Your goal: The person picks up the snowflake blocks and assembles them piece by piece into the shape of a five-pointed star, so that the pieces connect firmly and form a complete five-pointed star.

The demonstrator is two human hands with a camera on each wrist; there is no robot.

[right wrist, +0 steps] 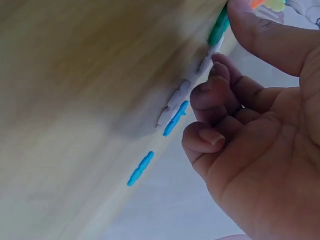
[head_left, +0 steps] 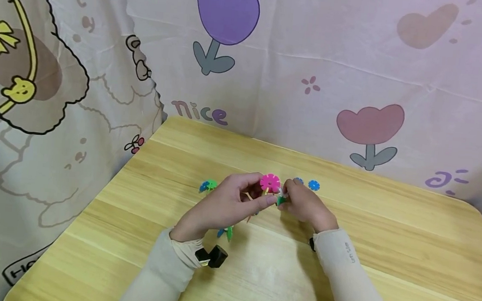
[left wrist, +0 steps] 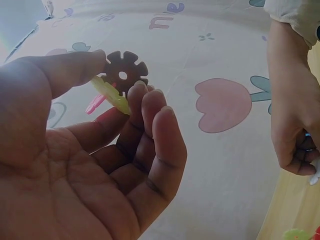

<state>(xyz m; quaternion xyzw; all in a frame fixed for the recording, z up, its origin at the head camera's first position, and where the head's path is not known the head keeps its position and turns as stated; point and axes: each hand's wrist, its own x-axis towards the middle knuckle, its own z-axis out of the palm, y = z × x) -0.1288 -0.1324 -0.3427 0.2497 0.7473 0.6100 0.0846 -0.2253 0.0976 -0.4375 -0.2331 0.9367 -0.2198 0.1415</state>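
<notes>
My left hand (head_left: 230, 199) pinches a small cluster of joined notched plastic discs between thumb and fingers. A pink disc (head_left: 270, 183) faces up in the head view; the left wrist view shows a dark-looking disc (left wrist: 125, 71) joined to a yellow-green disc (left wrist: 112, 95). My right hand (head_left: 306, 205) is just right of this cluster, fingers curled, low over the table. At its thumb tip is a green disc (right wrist: 219, 26), with a white disc (right wrist: 204, 62) beside the fingertips. How firmly the right hand grips the green disc I cannot tell.
Blue discs (head_left: 314, 185) lie on the wooden table (head_left: 385, 256) beyond my right hand, near another white disc (right wrist: 173, 104). Joined green and blue discs (head_left: 209, 185) are left of my left hand, more (head_left: 229, 233) below it. A patterned cloth (head_left: 300, 46) hangs behind the table.
</notes>
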